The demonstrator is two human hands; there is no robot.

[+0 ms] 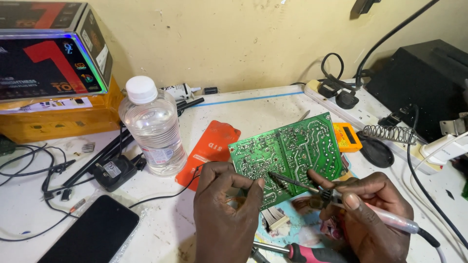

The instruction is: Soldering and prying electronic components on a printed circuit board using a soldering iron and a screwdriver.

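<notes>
A green circuit board [292,146] lies solder side up on the white table [253,109], tilted. My right hand [368,214] grips a soldering iron [312,189] like a pen, its thin tip touching the board near its lower middle. My left hand [226,204] is pinched just left of that tip, fingers closed against the board's lower edge, possibly on a thin solder wire that I cannot make out clearly.
A clear plastic bottle [153,129], an orange card [212,146], a black plug adapter [114,173], a dark phone [92,236], boxes [51,63], a yellow meter [347,136], a coil iron stand [390,134], a power strip [360,114], a small brush [275,217], a pink-handled screwdriver [307,252].
</notes>
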